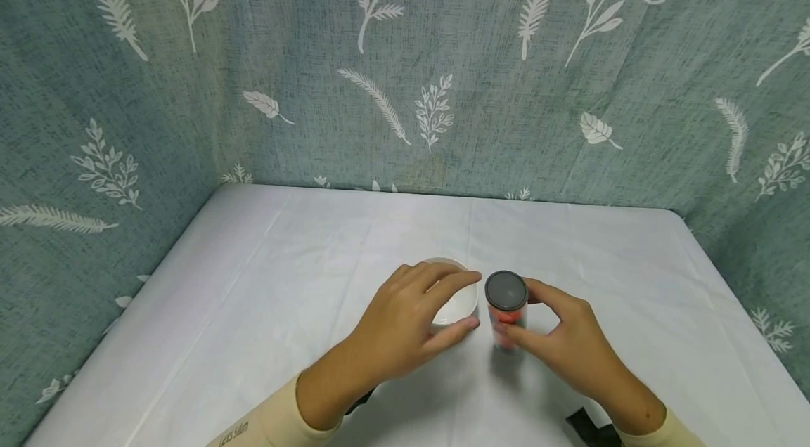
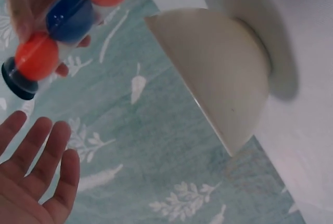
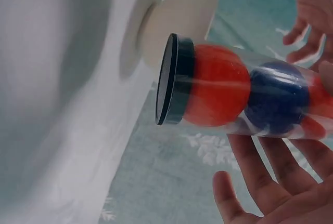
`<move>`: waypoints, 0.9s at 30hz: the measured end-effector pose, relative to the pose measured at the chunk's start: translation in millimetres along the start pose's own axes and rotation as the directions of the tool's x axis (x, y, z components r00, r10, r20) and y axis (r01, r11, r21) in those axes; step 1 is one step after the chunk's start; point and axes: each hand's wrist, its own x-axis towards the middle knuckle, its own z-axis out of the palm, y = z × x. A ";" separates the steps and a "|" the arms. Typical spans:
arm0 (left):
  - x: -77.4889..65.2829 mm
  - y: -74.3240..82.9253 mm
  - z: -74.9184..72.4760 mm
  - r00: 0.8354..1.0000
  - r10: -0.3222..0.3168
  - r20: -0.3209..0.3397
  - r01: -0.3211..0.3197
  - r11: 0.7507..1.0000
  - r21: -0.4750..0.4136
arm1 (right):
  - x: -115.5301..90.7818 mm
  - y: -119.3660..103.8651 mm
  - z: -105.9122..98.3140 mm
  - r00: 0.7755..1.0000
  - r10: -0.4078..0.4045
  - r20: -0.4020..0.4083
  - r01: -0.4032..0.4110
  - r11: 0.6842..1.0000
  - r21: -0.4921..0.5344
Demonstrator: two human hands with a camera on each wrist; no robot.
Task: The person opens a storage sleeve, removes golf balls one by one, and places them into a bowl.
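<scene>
My right hand [image 1: 566, 338] grips a clear tube of balls [image 1: 508, 317] from its right side, thumb and fingers around it. Red and blue balls [image 3: 278, 97] show through its wall, and dark caps [image 1: 506, 290] close both ends. It is held upright above the table, its shadow below. My left hand [image 1: 408, 317] hovers with thumb and fingers spread, near the tube's left side, holding nothing; a gap shows between its fingertips and the tube. Partly hidden under that hand is a white bowl [image 2: 213, 73], standing upright on the table.
A white cloth covers the table [image 1: 304, 243]. Teal fabric with white leaf prints [image 1: 405, 117] hangs behind it and along both sides. Black straps [image 1: 591, 426] show near the right wrist.
</scene>
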 end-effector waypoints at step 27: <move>-1.1 7.2 -4.8 0.977 0.154 0.151 -0.149 0.988 -0.042 | -10.6 -12.9 5.3 0.968 -0.220 0.118 0.233 0.966 -0.111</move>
